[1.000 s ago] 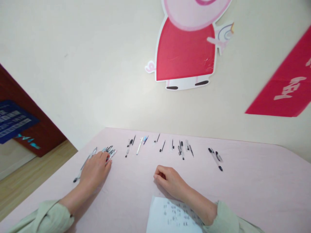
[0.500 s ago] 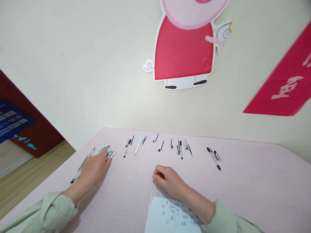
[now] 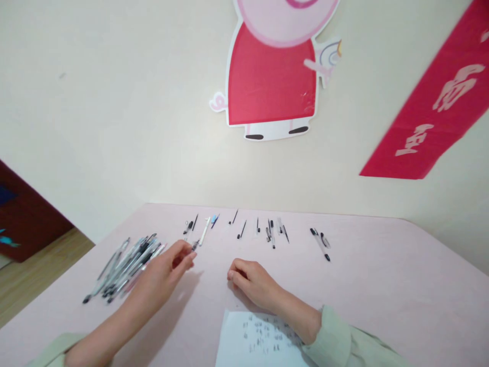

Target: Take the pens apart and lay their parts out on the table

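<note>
My left hand [image 3: 168,267] is over the table, thumb and fingers closed on a pen [image 3: 196,244]. Only the pen's dark, blurred end shows past the fingertips; the rest is hidden. Beside that forearm lies a pile of pens [image 3: 128,262], many clear-barrelled with black parts. A white pen [image 3: 205,231] lies just beyond the fingertips, with black caps and a refill [image 3: 190,225] to its left. My right hand [image 3: 255,280] rests on the table with its fingers curled in a loose fist, and nothing shows in it. Handwritten paper [image 3: 244,339] lies below it.
Separate groups of pen parts line the far side: refills and small black pieces [image 3: 242,230], clear barrels and caps [image 3: 272,234], and a clear pen [image 3: 321,244] at the right. The pink-covered table [image 3: 362,285] meets a wall bearing a cartoon pig cutout [image 3: 271,76].
My left hand has come away from the pen pile and moved right with a pen, uncovering the pile. My right hand stays curled in place. The view has shifted slightly to the right.
</note>
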The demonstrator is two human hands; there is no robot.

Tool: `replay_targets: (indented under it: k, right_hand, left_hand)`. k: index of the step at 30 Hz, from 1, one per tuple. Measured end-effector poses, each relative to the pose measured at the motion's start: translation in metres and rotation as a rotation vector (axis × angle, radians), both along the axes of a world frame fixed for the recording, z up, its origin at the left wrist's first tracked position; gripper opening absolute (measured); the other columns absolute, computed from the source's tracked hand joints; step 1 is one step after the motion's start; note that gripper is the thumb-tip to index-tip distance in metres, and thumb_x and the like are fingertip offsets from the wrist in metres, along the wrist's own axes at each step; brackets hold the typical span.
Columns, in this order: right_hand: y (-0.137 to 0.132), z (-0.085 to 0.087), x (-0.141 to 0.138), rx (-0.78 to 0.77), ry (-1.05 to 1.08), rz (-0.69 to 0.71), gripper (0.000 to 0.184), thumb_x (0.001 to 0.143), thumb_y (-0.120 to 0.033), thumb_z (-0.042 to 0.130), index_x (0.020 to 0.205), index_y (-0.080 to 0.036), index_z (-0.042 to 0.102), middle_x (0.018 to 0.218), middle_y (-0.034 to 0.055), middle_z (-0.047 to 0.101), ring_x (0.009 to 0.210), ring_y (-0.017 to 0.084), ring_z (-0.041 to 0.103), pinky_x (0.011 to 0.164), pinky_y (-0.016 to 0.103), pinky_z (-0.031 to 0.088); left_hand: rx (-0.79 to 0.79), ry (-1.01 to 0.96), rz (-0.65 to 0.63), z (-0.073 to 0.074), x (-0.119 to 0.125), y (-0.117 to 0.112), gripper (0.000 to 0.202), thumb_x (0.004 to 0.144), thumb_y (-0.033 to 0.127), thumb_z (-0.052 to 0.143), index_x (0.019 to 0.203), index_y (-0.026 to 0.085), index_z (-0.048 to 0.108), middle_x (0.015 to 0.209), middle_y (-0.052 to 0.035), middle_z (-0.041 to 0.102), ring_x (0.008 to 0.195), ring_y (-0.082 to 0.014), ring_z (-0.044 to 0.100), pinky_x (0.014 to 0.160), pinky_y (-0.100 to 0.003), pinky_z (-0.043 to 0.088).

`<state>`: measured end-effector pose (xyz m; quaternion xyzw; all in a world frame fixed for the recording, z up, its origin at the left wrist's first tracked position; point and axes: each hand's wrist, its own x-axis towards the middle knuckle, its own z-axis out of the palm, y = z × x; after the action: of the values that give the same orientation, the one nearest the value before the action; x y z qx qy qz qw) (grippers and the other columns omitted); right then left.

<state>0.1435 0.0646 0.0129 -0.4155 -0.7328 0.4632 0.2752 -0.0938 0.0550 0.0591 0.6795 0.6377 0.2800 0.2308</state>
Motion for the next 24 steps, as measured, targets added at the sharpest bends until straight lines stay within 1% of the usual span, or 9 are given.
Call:
replay_targets:
  k: [2, 4, 6, 8, 10, 12, 18, 21, 24]
  right_hand:
    - [0.005, -0.005, 0.002, -0.079, 0.155, -0.024, 0.026, 0.094, -0.035, 0.041, 0.081, -0.019, 0.056, 0.072, -0.0012, 0.060, 0.055, 0.009, 0.051, 0.054, 0.021, 0.037]
    - [0.013, -0.010, 0.006, -0.134, 0.288, -0.085, 0.036, 0.094, -0.049, 0.037, 0.080, -0.019, 0.051, 0.067, -0.0024, 0.057, 0.046, 0.008, 0.047, 0.046, 0.020, 0.035]
    - [0.023, -0.014, 0.012, -0.151, 0.350, -0.173, 0.039, 0.090, -0.056, 0.040, 0.074, -0.021, 0.045, 0.057, -0.0051, 0.052, 0.042, 0.008, 0.045, 0.043, 0.020, 0.032]
    - [0.034, -0.017, 0.019, -0.149, 0.374, -0.264, 0.039, 0.085, -0.056, 0.049, 0.070, -0.022, 0.041, 0.048, -0.0075, 0.047, 0.040, 0.009, 0.043, 0.041, 0.020, 0.030]
    - [0.041, -0.018, 0.024, -0.144, 0.406, -0.332, 0.037, 0.082, -0.053, 0.055, 0.068, -0.021, 0.043, 0.047, -0.0084, 0.046, 0.039, 0.008, 0.041, 0.041, 0.020, 0.029]
    - [0.045, -0.016, 0.028, -0.140, 0.442, -0.383, 0.035, 0.080, -0.050, 0.058, 0.067, -0.021, 0.044, 0.049, -0.0083, 0.046, 0.039, 0.007, 0.039, 0.041, 0.020, 0.028]
    - [0.046, -0.007, 0.032, -0.113, 0.558, -0.573, 0.036, 0.081, -0.049, 0.058, 0.067, -0.019, 0.045, 0.059, -0.0055, 0.051, 0.040, 0.004, 0.037, 0.040, 0.019, 0.027]
    - [0.045, -0.006, 0.032, -0.124, 0.615, -0.578, 0.036, 0.081, -0.051, 0.058, 0.069, -0.019, 0.047, 0.059, -0.0056, 0.052, 0.040, 0.004, 0.037, 0.040, 0.018, 0.026]
    - [0.044, -0.008, 0.031, -0.193, 0.617, -0.508, 0.033, 0.080, -0.051, 0.059, 0.076, -0.018, 0.052, 0.054, -0.0069, 0.050, 0.039, 0.004, 0.036, 0.039, 0.017, 0.024]
  left_hand:
    - [-0.173, -0.320, -0.105, -0.004, 0.041, 0.001, 0.033, 0.081, 0.056, 0.048, 0.074, 0.025, 0.050, 0.059, 0.0014, 0.059, 0.056, -0.0166, 0.056, 0.057, -0.028, 0.044]
    - [-0.316, -0.505, -0.160, -0.015, 0.078, 0.008, 0.036, 0.076, 0.059, 0.054, 0.072, 0.023, 0.050, 0.056, 0.0028, 0.058, 0.047, -0.0129, 0.051, 0.049, -0.025, 0.040]
    - [-0.350, -0.632, -0.166, -0.031, 0.107, 0.018, 0.037, 0.075, 0.059, 0.055, 0.070, 0.022, 0.049, 0.055, 0.0027, 0.058, 0.043, -0.0103, 0.047, 0.044, -0.022, 0.034]
    - [-0.342, -0.703, -0.140, -0.045, 0.123, 0.026, 0.035, 0.076, 0.056, 0.056, 0.071, 0.022, 0.049, 0.056, 0.0027, 0.058, 0.042, -0.0089, 0.044, 0.042, -0.021, 0.030]
    - [-0.351, -0.724, -0.136, -0.054, 0.128, 0.031, 0.033, 0.076, 0.053, 0.058, 0.073, 0.021, 0.050, 0.058, 0.0019, 0.059, 0.042, -0.0081, 0.044, 0.041, -0.020, 0.028]
    - [-0.371, -0.728, -0.164, -0.057, 0.125, 0.031, 0.032, 0.077, 0.051, 0.057, 0.076, 0.020, 0.052, 0.061, 0.0010, 0.061, 0.043, -0.0075, 0.043, 0.042, -0.020, 0.028]
    - [-0.422, -0.767, -0.202, -0.050, 0.115, 0.025, 0.036, 0.083, 0.052, 0.049, 0.088, 0.018, 0.059, 0.058, 0.0038, 0.053, 0.043, -0.0076, 0.040, 0.041, -0.020, 0.025]
    - [-0.365, -0.720, -0.183, -0.049, 0.116, 0.024, 0.035, 0.083, 0.053, 0.049, 0.088, 0.019, 0.059, 0.054, 0.0056, 0.050, 0.041, -0.0084, 0.038, 0.042, -0.021, 0.025]
    - [-0.220, -0.588, -0.186, -0.052, 0.115, 0.024, 0.029, 0.083, 0.049, 0.051, 0.083, 0.021, 0.060, 0.053, 0.0045, 0.053, 0.045, -0.0116, 0.045, 0.047, -0.023, 0.033]
